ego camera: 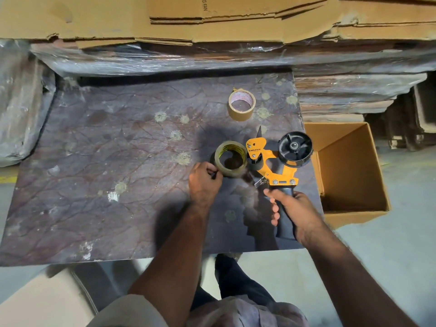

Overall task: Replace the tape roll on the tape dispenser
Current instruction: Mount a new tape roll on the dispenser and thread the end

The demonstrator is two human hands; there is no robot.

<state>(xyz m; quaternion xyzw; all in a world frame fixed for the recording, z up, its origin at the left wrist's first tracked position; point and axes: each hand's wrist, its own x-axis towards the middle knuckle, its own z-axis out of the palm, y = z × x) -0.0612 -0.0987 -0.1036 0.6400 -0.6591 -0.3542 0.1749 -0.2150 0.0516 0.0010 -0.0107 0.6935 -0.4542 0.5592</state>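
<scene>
1. I see the right hand wrapped round the black handle of the tape dispenser. Fingers curled over the handle's left side, thumb side hidden behind it.
2. Dispenser is orange with a black hub wheel at its far right end. The wheel carries no roll. The cutter end with its black roller points left, toward the clear roll.
3. Left hand is on the near-left edge of the clear tape roll. Fingertips are bunched together and pinching at the roll's outer wall; looks like they're at the tape end, but it's too small for me to confirm.
4. Clear roll lies flat on the work slab, hole facing up, just beside the dispenser's roller, touching or nearly so; I can't tell which.
5. Brown tape roll sits farther back on the slab, also flat, well apart from both hands. It has a thin layer of tape on a white printed core and a loose tab sticking up at its far edge.
6. Open cardboard box stands on the floor right of the slab, just beside the dispenser hand.
7. Flattened cartons are stacked along the back, over plastic-wrapped bundles.
</scene>
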